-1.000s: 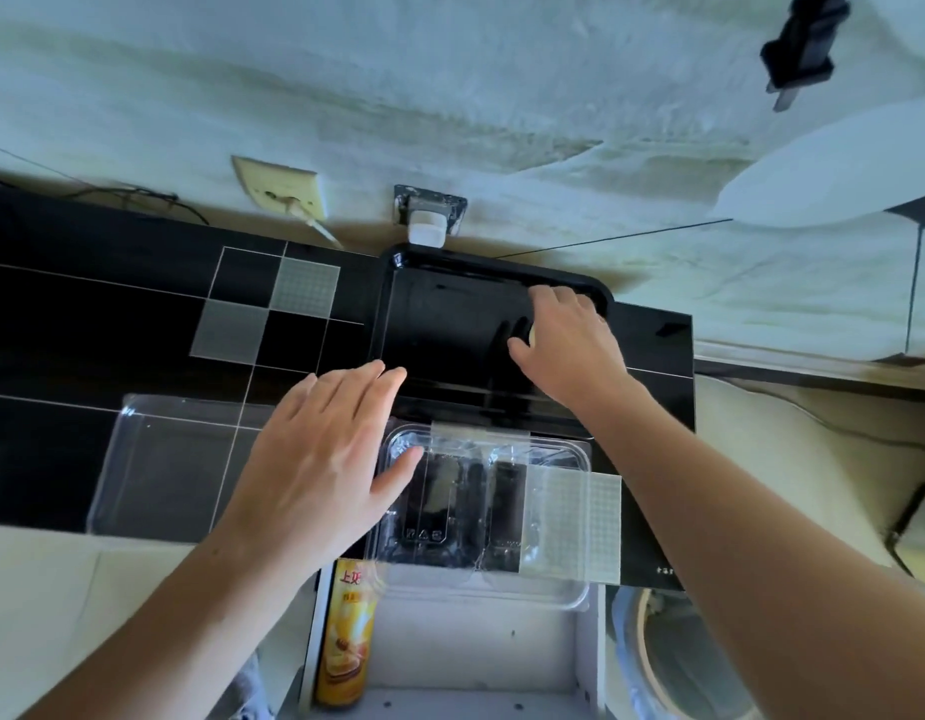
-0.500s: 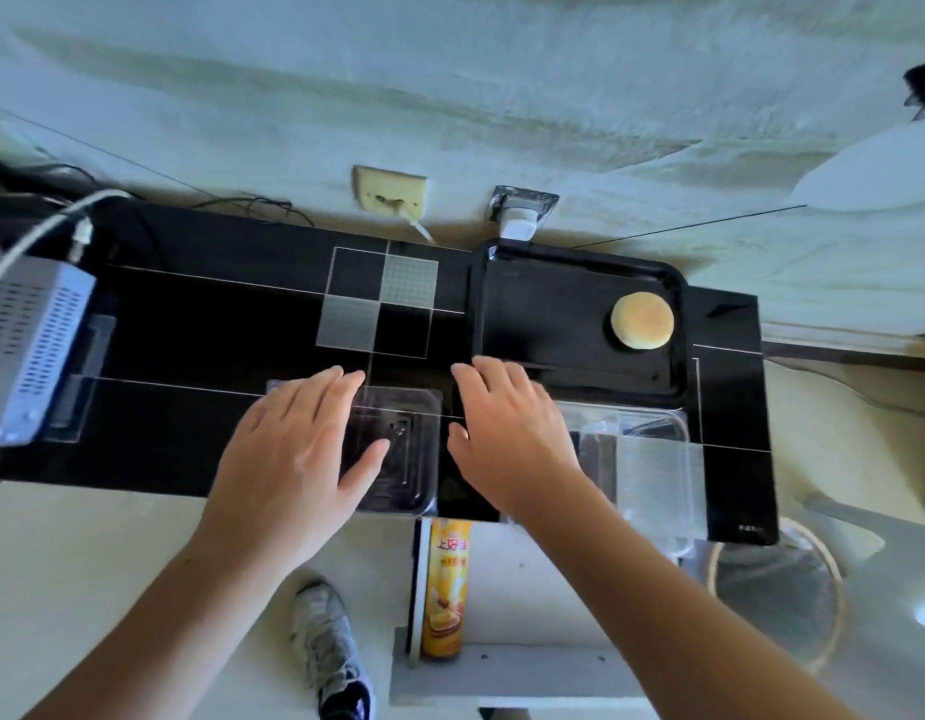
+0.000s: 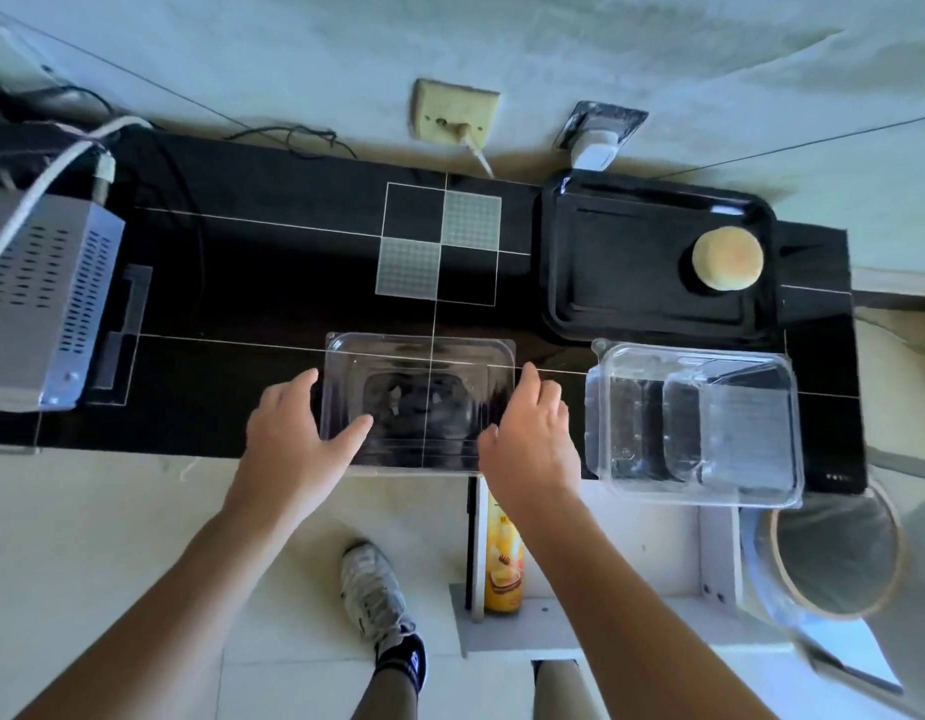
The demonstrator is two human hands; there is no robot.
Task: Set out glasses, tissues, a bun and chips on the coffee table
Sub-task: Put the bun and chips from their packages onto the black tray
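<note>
Head-cam view looking down at a long black glass desk (image 3: 273, 283) w/ thin white grid lines. Both hands hold a clear plastic tray (image 3: 421, 392) near the desk's near edge, centre. Left hand (image 3: 299, 439) grips the tray's left side, thumb lying over the tray's near-left part, fingers curled round the edge. Right hand (image 3: 530, 433) grips the tray's right side, fingers curled over its rim.

Just right of that, a clear clamshell box (image 3: 694, 423), empty, overhangs the near edge. Beyond it, at far right, a black tray (image 3: 632, 272) carries a round golden bun (image 3: 728, 258) in its right part.

Below the desk edge, a yellow chips can (image 3: 503, 558) lies on a white shelf (image 3: 632, 543), partly hidden by the right forearm. Grey vented box (image 3: 39, 298) w/ white cable at far left. Round bin (image 3: 834, 553) at lower right. A sneaker (image 3: 372, 589) on the pale floor.
</note>
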